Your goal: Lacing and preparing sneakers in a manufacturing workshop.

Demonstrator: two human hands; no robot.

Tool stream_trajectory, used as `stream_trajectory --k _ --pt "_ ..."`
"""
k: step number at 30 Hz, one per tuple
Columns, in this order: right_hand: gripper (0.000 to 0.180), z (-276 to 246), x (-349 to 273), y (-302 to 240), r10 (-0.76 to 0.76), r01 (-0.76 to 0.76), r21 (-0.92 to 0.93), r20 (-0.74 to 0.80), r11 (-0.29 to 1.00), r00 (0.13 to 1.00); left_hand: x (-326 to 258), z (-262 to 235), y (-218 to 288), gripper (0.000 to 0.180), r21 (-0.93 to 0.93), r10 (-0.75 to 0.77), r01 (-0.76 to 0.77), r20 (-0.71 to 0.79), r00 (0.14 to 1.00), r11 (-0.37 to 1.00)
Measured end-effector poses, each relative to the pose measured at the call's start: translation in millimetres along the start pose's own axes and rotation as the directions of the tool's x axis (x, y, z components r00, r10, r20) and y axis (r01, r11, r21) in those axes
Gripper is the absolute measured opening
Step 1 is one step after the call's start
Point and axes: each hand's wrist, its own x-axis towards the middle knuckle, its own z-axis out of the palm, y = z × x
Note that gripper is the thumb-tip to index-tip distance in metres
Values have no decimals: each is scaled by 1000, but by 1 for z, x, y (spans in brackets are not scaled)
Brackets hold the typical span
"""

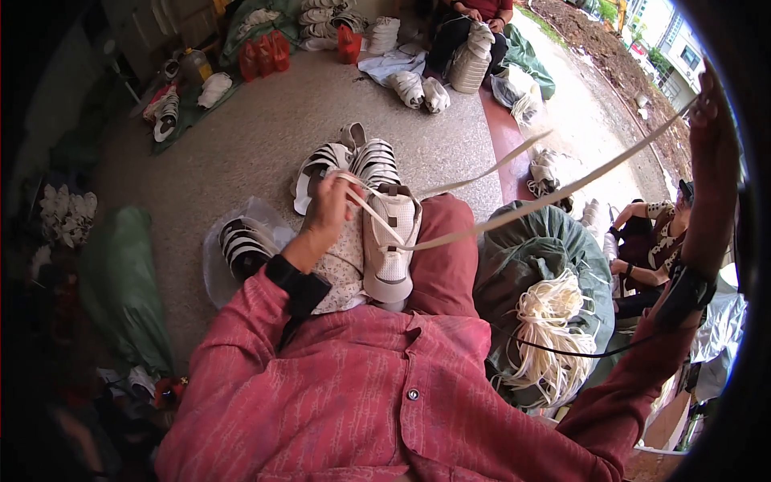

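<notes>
1. Head view, left hand: The left hand is bent over the lap, its fingers closed on a loop of cream lace near the shoe's far end. A black band circles that wrist.
2. Head view, right hand: The right hand is raised high at the picture's right rim, fingers closed on the lace, which stretches from there down to the shoe. Its finger detail is dim.
3. Head view, shoe: The white shoe lies on the lap, between the floral cloth on the left thigh and the red trousers on the right, rounded end toward the body. Another strand of lace slants up from it, its tip in the air.
4. Head view, near floor: Black-striped shoes sit just beyond the lap. To the left, a striped shoe lies on clear plastic on the floor. Beside the right thigh, a lace bundle rests on a green sack.
5. Head view, floor edges: Red bags stand near the far edge. A seated co-worker there holds stacked shoes; another person sits beyond the right edge.
</notes>
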Motion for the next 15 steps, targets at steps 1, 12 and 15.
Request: stream_trajectory --k 1,12,15 --pt "32 -8 -30 25 17 -6 48 -242 999 970 0 -18 7 22 -94 -63 55 -80 995 994" --pt "26 -16 -245 266 298 -415 156 -905 896 304 -55 -158 47 53 832 -570 455 -215 793 319" --pt "25 102 -201 272 353 -567 12 -793 824 497 -50 -114 43 36 912 -250 -152 260 933 381"
